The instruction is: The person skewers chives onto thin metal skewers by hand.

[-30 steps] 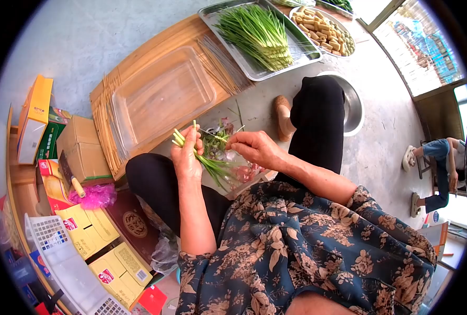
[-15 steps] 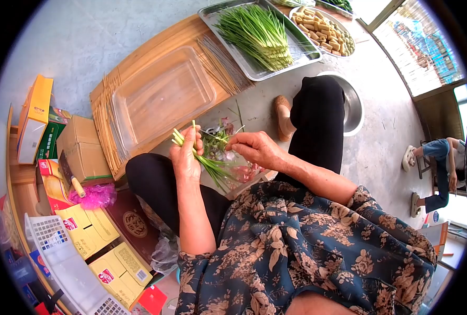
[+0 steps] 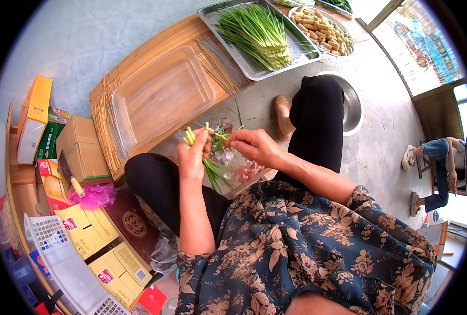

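Observation:
My left hand (image 3: 192,156) is closed around a small bunch of garlic chives (image 3: 212,173). The pale cut ends stick up past my thumb, and the green leaves hang down below the fist. Close by on the right, my right hand (image 3: 257,148) is closed in a pinch, its fingertips near the chives. What lies in that pinch is too small to make out. Beneath both hands, trimmed scraps and thin plastic (image 3: 225,152) sit between my knees, partly hidden by the hands.
A wooden table (image 3: 139,65) bears a clear plastic tray (image 3: 157,100), bamboo skewers (image 3: 103,113) and a metal tray (image 3: 249,73) of chives. Beside it is a plate of tan rolls (image 3: 323,34). A steel basin (image 3: 354,107) stands behind my knee; boxes (image 3: 86,149) and a knife (image 3: 76,185) lie left. Another person (image 3: 441,163) sits far right.
My left hand has shifted slightly right, closer to my right hand, and the bunch of chives has turned more upright. My right hand has hardly moved.

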`<state>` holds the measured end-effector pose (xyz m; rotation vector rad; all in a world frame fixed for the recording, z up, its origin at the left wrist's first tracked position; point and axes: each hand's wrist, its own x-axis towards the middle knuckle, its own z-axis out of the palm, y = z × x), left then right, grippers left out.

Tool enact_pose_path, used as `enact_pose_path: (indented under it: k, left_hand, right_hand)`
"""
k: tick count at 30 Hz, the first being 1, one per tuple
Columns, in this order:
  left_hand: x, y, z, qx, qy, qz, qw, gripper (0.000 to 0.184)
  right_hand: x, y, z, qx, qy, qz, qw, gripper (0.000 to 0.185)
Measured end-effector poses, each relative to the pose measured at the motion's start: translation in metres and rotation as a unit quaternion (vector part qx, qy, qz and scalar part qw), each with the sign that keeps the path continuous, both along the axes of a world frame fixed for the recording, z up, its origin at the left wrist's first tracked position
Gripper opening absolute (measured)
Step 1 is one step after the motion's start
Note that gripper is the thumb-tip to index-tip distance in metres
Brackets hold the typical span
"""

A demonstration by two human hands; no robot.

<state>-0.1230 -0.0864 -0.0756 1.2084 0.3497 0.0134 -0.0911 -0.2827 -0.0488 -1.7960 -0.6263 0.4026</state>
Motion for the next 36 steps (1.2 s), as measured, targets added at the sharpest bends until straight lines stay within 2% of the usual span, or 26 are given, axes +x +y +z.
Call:
enact_pose_path:
  k: [4,5,6,7,9,11,13,15,17,19,21,22,24,25,28,33,36]
  left_hand:
    - [0.003,-0.010,-0.010,0.080,0.010,-0.024,0.996,0.016]
    - [0.005,-0.013,-0.013,0.211,-0.038,-0.010,0.977,0.015]
    - [0.006,-0.016,-0.011,0.337,-0.084,0.005,0.938,0.014]
    - [0.006,-0.019,-0.007,0.337,-0.085,0.006,0.938,0.014]
    - [0.006,-0.023,0.003,0.478,-0.172,0.099,0.856,0.012]
    - [0.004,-0.021,0.007,0.485,-0.168,0.115,0.851,0.011]
    - [0.002,-0.021,0.004,0.511,-0.173,0.043,0.841,0.011]
    - [-0.003,-0.030,0.001,0.455,-0.096,-0.064,0.883,0.014]
    - [-0.003,-0.044,-0.006,0.426,-0.098,-0.074,0.896,0.019]
    - [-0.002,-0.044,-0.010,0.423,-0.071,-0.105,0.897,0.022]
    - [-0.002,-0.044,-0.013,0.311,-0.064,-0.135,0.939,0.018]
    - [-0.002,-0.044,-0.013,0.311,-0.065,-0.135,0.939,0.018]
    - [-0.001,-0.045,-0.009,0.211,-0.048,-0.128,0.968,0.019]
    - [-0.002,-0.043,-0.006,0.211,-0.047,-0.130,0.968,0.019]
    - [-0.002,-0.039,0.007,0.009,-0.041,-0.136,0.990,0.013]
    - [-0.002,-0.036,0.000,-0.011,-0.048,-0.125,0.991,0.013]
    - [-0.001,-0.034,-0.005,0.037,-0.082,-0.112,0.990,0.019]
  right_hand:
    - [0.003,0.004,-0.006,-0.006,0.006,-0.041,0.999,0.016]
    - [0.004,0.003,-0.007,-0.007,0.006,-0.041,0.999,0.016]
    - [0.006,0.003,-0.007,-0.004,0.053,-0.048,0.997,0.017]
    - [0.008,0.003,-0.006,0.000,0.101,-0.056,0.993,0.017]
    - [0.013,0.000,-0.007,0.023,0.155,-0.094,0.983,0.018]
    - [0.018,-0.003,-0.014,0.083,0.165,-0.110,0.977,0.018]
    - [0.015,-0.001,-0.010,0.104,0.166,-0.096,0.976,0.018]
    - [0.012,0.000,-0.006,0.125,0.167,-0.082,0.975,0.019]
    - [0.010,0.001,-0.003,0.114,0.178,-0.014,0.977,0.020]
    - [0.009,0.001,-0.002,0.120,0.190,-0.016,0.974,0.021]
    - [0.010,0.000,-0.003,0.124,0.197,-0.025,0.972,0.021]
    - [0.010,0.000,-0.004,0.124,0.197,-0.025,0.972,0.021]
    - [0.010,0.000,-0.006,0.135,0.209,-0.053,0.967,0.020]
    - [0.011,-0.001,-0.005,0.135,0.210,-0.055,0.967,0.020]
    - [0.015,-0.004,-0.004,0.145,0.191,-0.073,0.968,0.017]
    - [0.014,-0.002,-0.008,0.157,0.196,-0.084,0.964,0.016]
    - [0.014,0.001,-0.012,0.169,0.176,-0.095,0.965,0.014]
